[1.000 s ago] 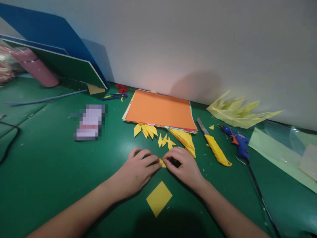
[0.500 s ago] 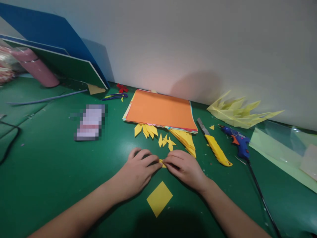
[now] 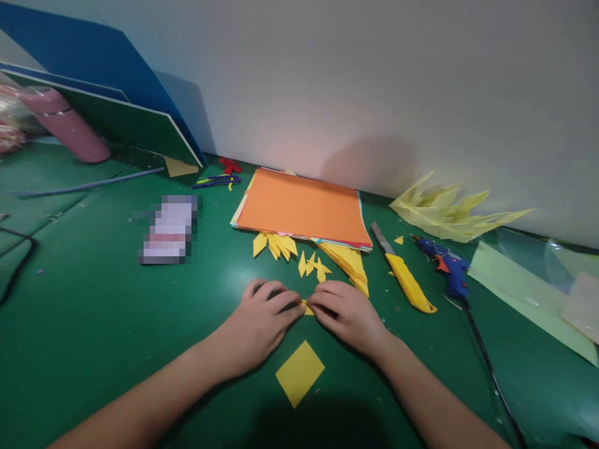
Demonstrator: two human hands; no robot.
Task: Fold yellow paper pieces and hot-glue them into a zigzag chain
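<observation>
Between my fingertips lies a small yellow paper piece point(image 3: 308, 308), mostly hidden by both hands. My left hand point(image 3: 266, 321) pinches its left side, fingers closed and low on the table. From the right, my right hand point(image 3: 349, 315) grips the same piece with thumb and fingertips together. Nearer to me, a flat yellow paper square point(image 3: 300, 374) rests on the green table point(image 3: 224, 411). Just beyond my hands are small pointed yellow folded pieces point(image 3: 310, 264), a fan of yellow folded pieces point(image 3: 277, 244) and a pile of yellow paper triangles point(image 3: 347, 265).
A stack of coloured paper point(image 3: 302, 206), orange on top, lies against the wall. To the right are a yellow utility knife point(image 3: 410, 284) with its blade out, a blue glue gun point(image 3: 449, 268) and a spiky pale-yellow paper form point(image 3: 453, 212). A phone point(image 3: 169, 229) and pink bottle point(image 3: 68, 128) are left.
Both hands keep their pinch on the small paper piece with barely any movement. The whole view has shifted very slightly.
</observation>
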